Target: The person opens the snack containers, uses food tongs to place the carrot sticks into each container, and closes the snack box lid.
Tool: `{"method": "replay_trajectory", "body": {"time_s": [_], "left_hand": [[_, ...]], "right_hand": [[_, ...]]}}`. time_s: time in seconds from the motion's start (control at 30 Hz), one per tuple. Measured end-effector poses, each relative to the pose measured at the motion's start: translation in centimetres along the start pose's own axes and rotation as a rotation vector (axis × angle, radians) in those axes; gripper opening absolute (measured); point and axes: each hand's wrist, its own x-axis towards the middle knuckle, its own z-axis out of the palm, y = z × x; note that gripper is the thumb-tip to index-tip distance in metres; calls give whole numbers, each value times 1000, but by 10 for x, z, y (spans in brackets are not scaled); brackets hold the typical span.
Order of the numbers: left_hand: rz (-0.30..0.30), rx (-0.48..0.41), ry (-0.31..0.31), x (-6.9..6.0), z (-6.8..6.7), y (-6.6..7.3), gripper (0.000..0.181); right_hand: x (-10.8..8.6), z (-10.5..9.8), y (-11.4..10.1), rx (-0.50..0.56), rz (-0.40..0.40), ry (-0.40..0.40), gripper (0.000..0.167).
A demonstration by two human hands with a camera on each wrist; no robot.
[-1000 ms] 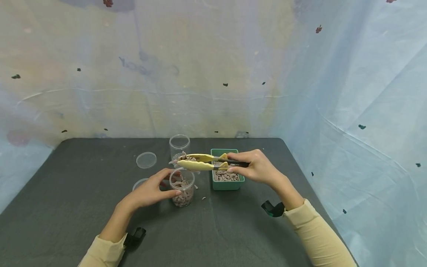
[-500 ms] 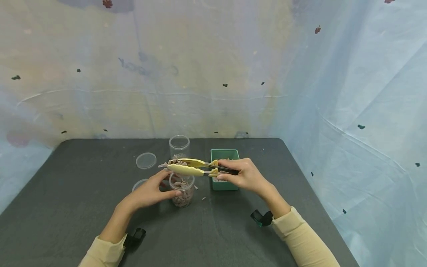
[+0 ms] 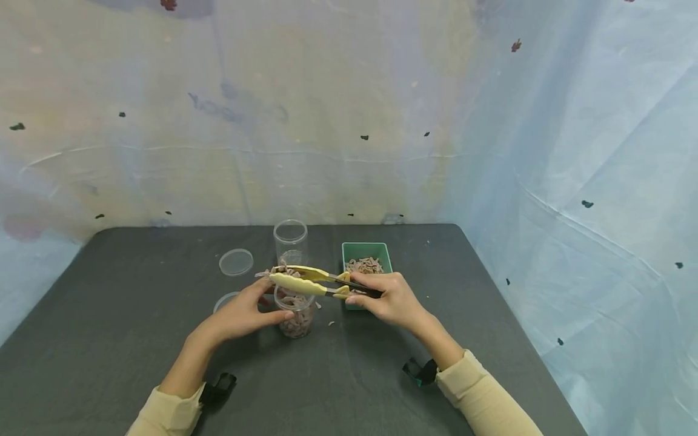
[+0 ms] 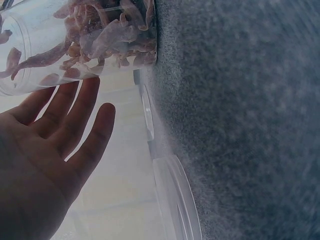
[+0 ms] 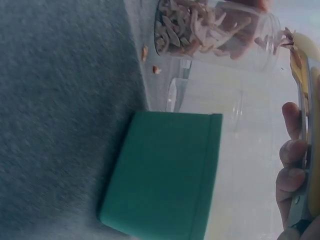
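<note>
A pale printed sheet (image 3: 327, 91) hangs beyond both sets of fingers, and a dark table (image 3: 349, 387) spreads beneath them. Below the right fingers, partly hidden by them, stands a green tub (image 5: 165, 170) holding brownish strips (image 3: 364, 265). The left hand (image 3: 242, 315) reaches round a clear jar (image 4: 47, 30), thumb on the near side and fingertips on the far side, spread about as wide as the jar, which stands upright between them, partly filled with strips. The right hand (image 3: 389, 300) pinches yellow tongs (image 3: 300, 284), whose tips, left of those fingers, grip a bunch of strips just above the jar's mouth. A second clear jar (image 3: 283, 245) stands beyond the tips; one lid (image 3: 236, 262) lies beyond the left fingers, another (image 3: 223, 300) just left of them, and a stray scrap (image 3: 331, 323) lies to the right of the left thumb. The step in hand appears to be moving strips from tub to jar; the next move would call for steady left fingers, tips centred over the mouth, then an easing of the right grip. I can read no brand or label, and faint bluish marks (image 3: 218, 110) on the sheet are not legible
</note>
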Motion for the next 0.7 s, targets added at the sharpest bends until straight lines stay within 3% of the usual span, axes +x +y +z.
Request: {"method": "replay_trajectory", "body": {"time_s": [0.33, 0.7], "left_hand": [[38, -20, 6, -1, -1, -1, 66], [56, -25, 2, 0, 2, -4, 65]], "right_hand": [[-16, 7, 1, -38, 10, 39, 52], [-29, 2, -8, -75, 104, 14, 52]]}}
